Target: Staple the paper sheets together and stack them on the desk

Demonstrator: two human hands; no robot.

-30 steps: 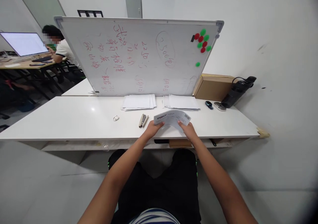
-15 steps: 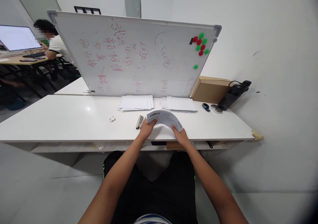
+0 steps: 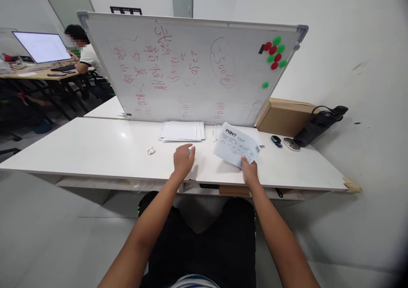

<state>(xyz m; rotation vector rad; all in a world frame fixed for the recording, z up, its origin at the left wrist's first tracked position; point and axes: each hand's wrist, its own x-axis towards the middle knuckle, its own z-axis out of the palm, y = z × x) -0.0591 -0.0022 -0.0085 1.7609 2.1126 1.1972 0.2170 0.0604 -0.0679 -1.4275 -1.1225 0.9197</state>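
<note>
My left hand (image 3: 184, 160) is low over the desk, fingers curled round the stapler. Only a small grey bit of the stapler (image 3: 189, 152) shows between thumb and forefinger; the hand hides the rest. My right hand (image 3: 250, 171) pinches the lower edge of a printed paper sheet (image 3: 236, 146), thumb on top. The sheet is tilted, with "PONY" at its upper left and a small square code at its right side. It covers most of the right paper stack (image 3: 254, 132). Left of it lies another stack of white paper (image 3: 181, 131).
A whiteboard (image 3: 197, 67) with red writing and magnets stands behind the stacks. On the right are a cardboard box (image 3: 283, 117), a black bottle (image 3: 320, 126), a mouse (image 3: 291, 144) and a watch (image 3: 276, 141). A small white ring-shaped item (image 3: 151, 151) lies left. A person sits at far left.
My left hand has let go of the sheet and moved left onto the stapler. The sheet, bent between both hands before, is now flatter and raised in my right hand alone. The view has shifted slightly.
</note>
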